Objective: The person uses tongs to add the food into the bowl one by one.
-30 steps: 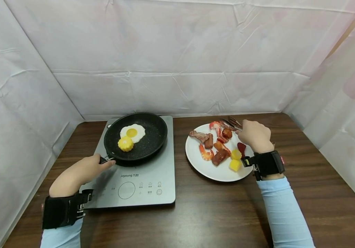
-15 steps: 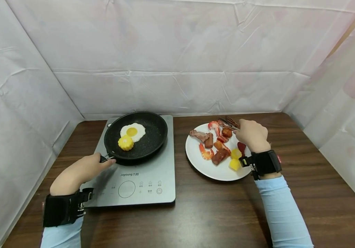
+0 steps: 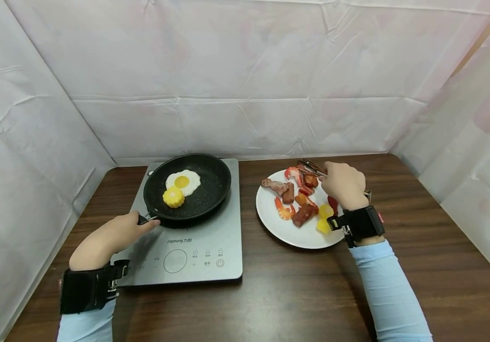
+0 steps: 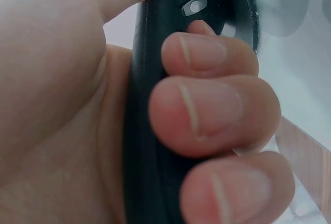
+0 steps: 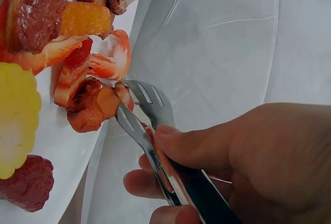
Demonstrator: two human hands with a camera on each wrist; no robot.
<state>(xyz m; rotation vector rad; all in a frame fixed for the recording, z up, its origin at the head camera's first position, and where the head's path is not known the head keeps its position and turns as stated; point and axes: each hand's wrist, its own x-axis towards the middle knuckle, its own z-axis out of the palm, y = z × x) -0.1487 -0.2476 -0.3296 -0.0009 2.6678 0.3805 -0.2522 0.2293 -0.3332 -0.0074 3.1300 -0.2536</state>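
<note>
My left hand (image 3: 118,232) grips the handle (image 4: 147,105) of a black frying pan (image 3: 208,194), its fingers curled round it. In the pan lie a fried egg (image 3: 191,183) and a yellow corn piece (image 3: 173,197). My right hand (image 3: 344,184) holds metal tongs (image 5: 155,157) at the far right rim of a white plate (image 3: 276,232). Between the slotted tips shows a reddish strip (image 5: 123,94), right beside a brown meat chunk (image 5: 85,107) and a prawn (image 5: 118,56). I cannot tell whether the tips grip that strip.
Under the pan is a silver induction cooker (image 3: 223,228) with touch controls. More food shares the plate: a rib (image 3: 274,186), a second prawn (image 3: 285,211), brown meat pieces (image 3: 303,216) and yellow corn (image 3: 323,224). A white sheet (image 3: 245,128) borders the wooden table (image 3: 279,289).
My right hand and the tongs have shifted left over the plate's far rim. The far prawn and the meat chunk beside it have moved slightly left. The left hand and pan stay put.
</note>
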